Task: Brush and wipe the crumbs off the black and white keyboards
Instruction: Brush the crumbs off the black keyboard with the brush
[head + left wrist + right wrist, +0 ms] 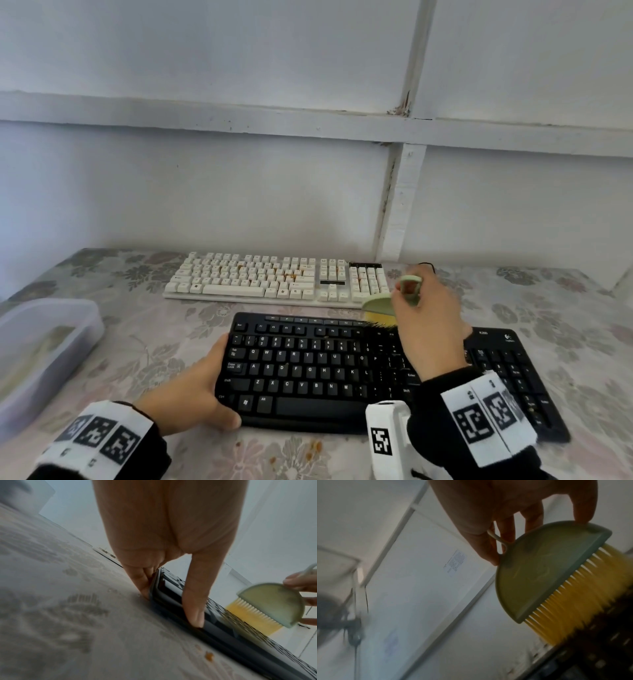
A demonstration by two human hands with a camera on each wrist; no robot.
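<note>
The flat black plastic keyboard (318, 370) lies at the worktop's (565, 308) near edge; the left hand (195, 390) clamps its left end; the right hand (426, 318) pinches the light green half-round brush (378, 305) by its loop; yellow bristles look soft, yielding.

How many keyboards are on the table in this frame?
2. The black keyboard lies nearest, left hand gripping its left end; the white keyboard lies behind it, toward the wall. None appears hidden.

The head view looks forward and down over the desk (565, 308) toward the wall, while both wrist views sit low and close, tilted, sharing the brush (274, 604) and black keyboard (308, 370).
</note>
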